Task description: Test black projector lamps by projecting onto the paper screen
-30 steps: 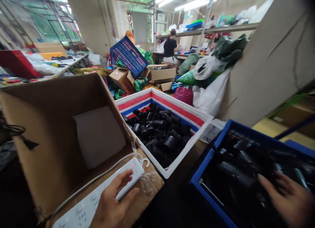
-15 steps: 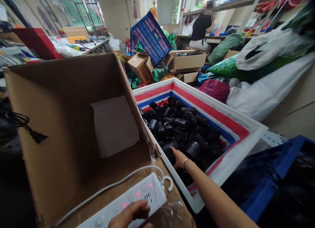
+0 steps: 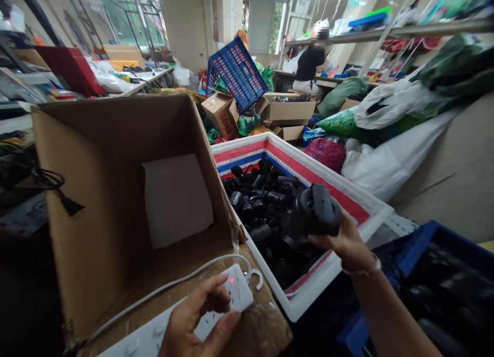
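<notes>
Head view, right hand [image 3: 349,241]: fingers [image 3: 328,237] clenched around black adapter [image 3: 314,213], held raised above striped bin [image 3: 366,205] at 3 o'clock of centre. Bracelet [image 3: 365,268] at wrist.

Left hand [image 3: 198,321]: fingers [image 3: 210,290] curled over end of white power strip [image 3: 173,326], thumb pressed against its near side, at 6 o'clock. Red indicator lit on strip near fingertips. White cord [image 3: 170,285] running from strip end toward 8 o'clock; white hook at strip end toward 3 o'clock.

Power strip resting on front flap of open cardboard box [image 3: 111,156], at 9 o'clock of striped bin and touching it. Pale card sheet [image 3: 177,197] lying inside box.

Striped bin filled with black adapters [image 3: 262,197], piled loose. Blue crate [image 3: 443,274] at 4 o'clock, just beside bin, dark parts inside, blurred.

Black cable [image 3: 50,184] at 9 o'clock beside box. Tilted blue basket [image 3: 233,71] at 12 o'clock, over small cardboard boxes [image 3: 287,110]. White and green sacks [image 3: 389,110] at 2 o'clock. Seated person [image 3: 309,69] at far worktop, back turned.
</notes>
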The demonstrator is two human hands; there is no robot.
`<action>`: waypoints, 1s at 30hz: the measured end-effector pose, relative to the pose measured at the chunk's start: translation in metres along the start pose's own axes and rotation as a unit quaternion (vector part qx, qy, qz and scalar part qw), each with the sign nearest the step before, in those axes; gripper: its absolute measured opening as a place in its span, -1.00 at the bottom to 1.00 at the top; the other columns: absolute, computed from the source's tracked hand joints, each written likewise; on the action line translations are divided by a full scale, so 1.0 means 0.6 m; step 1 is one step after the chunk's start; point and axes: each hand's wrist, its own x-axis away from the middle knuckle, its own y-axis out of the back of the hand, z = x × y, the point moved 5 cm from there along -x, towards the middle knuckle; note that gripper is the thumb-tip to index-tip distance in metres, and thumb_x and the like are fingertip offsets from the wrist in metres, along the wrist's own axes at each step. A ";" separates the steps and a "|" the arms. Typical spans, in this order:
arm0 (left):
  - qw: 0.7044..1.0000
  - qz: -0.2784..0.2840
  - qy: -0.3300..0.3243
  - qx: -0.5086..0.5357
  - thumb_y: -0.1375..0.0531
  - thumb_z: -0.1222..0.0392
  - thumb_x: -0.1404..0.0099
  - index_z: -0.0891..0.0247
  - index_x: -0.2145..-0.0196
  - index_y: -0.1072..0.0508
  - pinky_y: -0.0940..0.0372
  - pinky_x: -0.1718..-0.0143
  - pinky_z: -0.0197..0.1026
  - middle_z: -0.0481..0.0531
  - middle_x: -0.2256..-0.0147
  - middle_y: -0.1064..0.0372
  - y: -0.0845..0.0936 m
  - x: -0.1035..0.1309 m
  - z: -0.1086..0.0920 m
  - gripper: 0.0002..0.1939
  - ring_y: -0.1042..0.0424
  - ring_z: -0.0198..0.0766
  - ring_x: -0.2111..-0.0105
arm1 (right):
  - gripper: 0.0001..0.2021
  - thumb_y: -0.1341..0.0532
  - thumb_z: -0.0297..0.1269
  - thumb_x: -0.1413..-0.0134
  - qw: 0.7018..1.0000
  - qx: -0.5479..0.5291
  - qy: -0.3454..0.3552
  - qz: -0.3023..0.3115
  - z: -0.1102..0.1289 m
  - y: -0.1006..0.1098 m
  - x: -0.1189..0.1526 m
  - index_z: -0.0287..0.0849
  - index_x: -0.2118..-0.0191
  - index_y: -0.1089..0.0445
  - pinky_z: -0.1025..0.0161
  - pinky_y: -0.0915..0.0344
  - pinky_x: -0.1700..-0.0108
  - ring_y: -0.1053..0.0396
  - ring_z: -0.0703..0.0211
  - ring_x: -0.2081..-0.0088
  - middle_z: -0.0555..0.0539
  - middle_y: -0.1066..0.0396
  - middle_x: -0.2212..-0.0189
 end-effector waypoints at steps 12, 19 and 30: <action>0.980 0.186 0.057 -0.028 -0.24 0.10 -0.07 0.22 -0.09 -0.25 -0.36 0.12 0.01 0.18 -0.03 -0.32 -0.033 0.015 -0.100 -0.38 -0.37 0.02 0.07 | 0.02 -0.43 -0.37 0.45 0.977 0.094 0.087 0.170 0.108 -0.166 0.171 -0.01 -0.24 0.01 0.01 -0.18 -0.12 -0.16 -0.12 -0.08 -0.14 -0.12 -0.07; 0.973 0.175 0.094 0.116 -0.23 0.18 -0.02 0.27 -0.04 -0.29 -0.32 0.03 0.00 0.15 0.02 -0.38 -0.007 0.041 -0.076 -0.42 -0.37 0.00 0.02 | 0.00 -0.43 0.10 0.34 0.969 -0.059 -0.050 0.234 0.069 -0.150 0.196 0.05 -0.26 0.03 -0.10 0.02 -0.21 -0.04 -0.16 -0.20 -0.15 -0.05 -0.20; 0.980 0.135 -0.026 -0.141 -0.36 0.32 0.07 0.20 -0.07 -0.35 -0.14 -0.14 0.18 0.26 -0.16 -0.08 0.008 0.077 -0.103 -0.31 -0.12 0.16 -0.16 | -0.18 -0.40 -0.27 0.45 0.989 0.068 0.040 0.121 0.056 -0.182 0.253 -0.10 -0.08 -0.17 -0.02 -0.28 0.01 -0.30 -0.18 0.02 -0.19 -0.19 0.01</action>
